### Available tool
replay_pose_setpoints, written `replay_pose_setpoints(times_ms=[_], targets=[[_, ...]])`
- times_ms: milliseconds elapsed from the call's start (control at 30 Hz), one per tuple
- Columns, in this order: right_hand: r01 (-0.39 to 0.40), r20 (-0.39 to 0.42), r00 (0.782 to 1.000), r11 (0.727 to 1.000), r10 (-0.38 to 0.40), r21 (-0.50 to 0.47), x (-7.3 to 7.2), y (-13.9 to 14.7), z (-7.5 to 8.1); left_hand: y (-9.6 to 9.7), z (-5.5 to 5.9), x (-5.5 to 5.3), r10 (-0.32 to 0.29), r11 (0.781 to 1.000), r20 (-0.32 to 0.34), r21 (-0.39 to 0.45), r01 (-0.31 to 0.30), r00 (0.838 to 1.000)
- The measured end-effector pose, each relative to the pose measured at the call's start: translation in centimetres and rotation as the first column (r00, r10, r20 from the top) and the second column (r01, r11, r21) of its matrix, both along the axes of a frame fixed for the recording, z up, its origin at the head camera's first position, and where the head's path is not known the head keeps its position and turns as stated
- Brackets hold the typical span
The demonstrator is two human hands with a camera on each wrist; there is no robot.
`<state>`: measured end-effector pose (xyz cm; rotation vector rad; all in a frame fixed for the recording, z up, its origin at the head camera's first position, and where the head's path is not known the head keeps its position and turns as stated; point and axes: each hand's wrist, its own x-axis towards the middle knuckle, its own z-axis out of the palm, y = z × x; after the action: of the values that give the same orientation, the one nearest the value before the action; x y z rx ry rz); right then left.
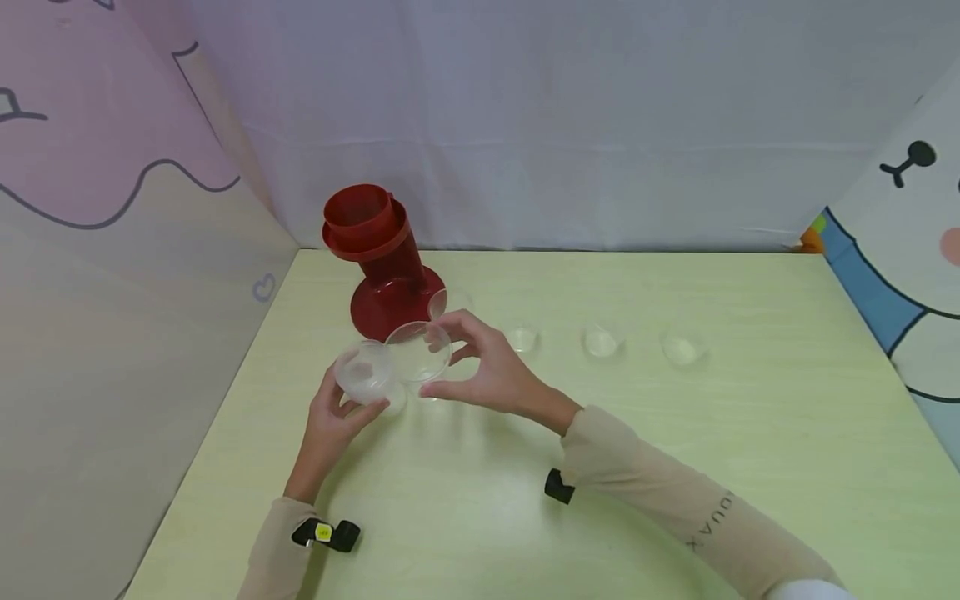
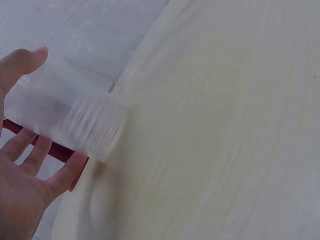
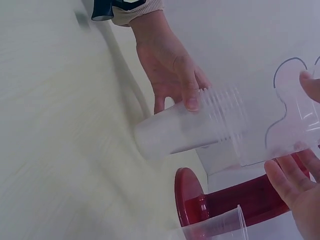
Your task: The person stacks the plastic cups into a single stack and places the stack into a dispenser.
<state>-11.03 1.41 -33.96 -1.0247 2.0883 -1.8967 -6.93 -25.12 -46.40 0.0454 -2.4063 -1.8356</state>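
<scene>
My left hand (image 1: 335, 419) grips a nested stack of clear plastic cups (image 1: 365, 371), its fingers and thumb on either side. In the left wrist view the cup stack (image 2: 92, 122) lies tilted between the thumb and fingers, its stacked rims showing as ridges. My right hand (image 1: 487, 367) holds a single clear plastic cup (image 1: 417, 353) by its side, the mouth facing up toward the head camera. That cup is close against the stack in the head view. In the right wrist view the stack (image 3: 185, 127) and the single cup (image 3: 295, 125) are nearly in line, mouth end to cup.
Behind the hands stands a red plastic stand (image 1: 386, 300) with a round base and wide tube. Clear cups stand on the pale table (image 1: 750, 467): one by the red base, then a row with a cup (image 1: 522, 338), another cup (image 1: 601, 341) and a right-hand cup (image 1: 683, 348).
</scene>
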Motion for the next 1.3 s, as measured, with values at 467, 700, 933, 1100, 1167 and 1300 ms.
replay_pose_setpoints(times_ms=[467,700,933,1100,1167,1300], targets=[[-0.013,-0.038,0.999,1.0,0.014,0.019,-1.9,-1.6,-1.5,1.3,3.0,0.9,-0.024,0.999,0.01,-0.047,0.024,1.0],[-0.043,-0.091,0.995,0.999,0.041,-0.017,-2.8,-2.4,-1.9,1.2,2.9,0.9,-0.023,0.998,0.017,-0.05,0.024,1.0],[-0.05,-0.102,0.994,0.998,0.046,-0.042,-3.2,-2.7,-1.0,1.2,2.9,0.9,-0.02,1.0,0.004,-0.02,0.02,1.0],[-0.059,-0.099,0.994,0.996,0.052,-0.064,-3.2,-3.2,-0.4,1.2,3.0,1.0,-0.019,1.0,-0.002,-0.013,0.018,1.0],[-0.063,-0.1,0.993,0.995,0.056,-0.072,-3.2,-3.5,-0.2,1.1,2.9,1.0,-0.02,1.0,0.0,-0.016,0.02,1.0],[-0.065,-0.097,0.994,0.994,0.057,-0.084,-3.3,-4.2,0.1,0.7,2.2,0.8,-0.02,1.0,0.005,-0.023,0.02,1.0]])
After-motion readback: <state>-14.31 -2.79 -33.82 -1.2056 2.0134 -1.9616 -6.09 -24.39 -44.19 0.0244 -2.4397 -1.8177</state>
